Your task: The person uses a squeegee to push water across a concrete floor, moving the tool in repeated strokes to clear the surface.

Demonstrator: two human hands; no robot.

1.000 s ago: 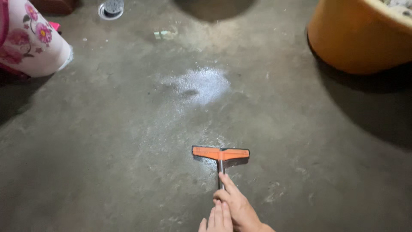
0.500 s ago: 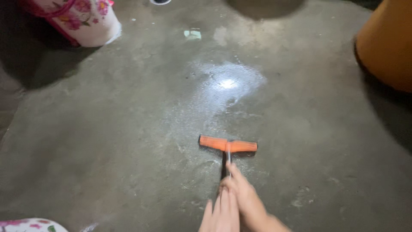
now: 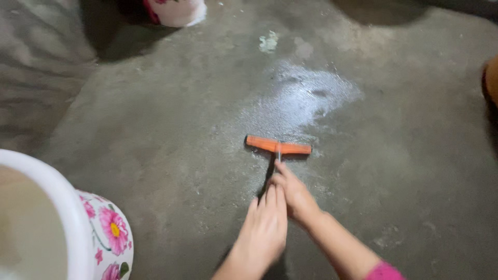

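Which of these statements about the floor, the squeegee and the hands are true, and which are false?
1. The squeegee has an orange blade. True.
2. Both hands, left and right, are at its handle. True.
3. The squeegee lies inside the flowered bucket. False: it rests on the concrete floor.
4. A wet patch shines beyond the blade. True.
5. The flowered bucket is at the lower right. False: lower left.

A flowered white bucket [image 3: 104,238] stands on the wet concrete floor [image 3: 155,129].
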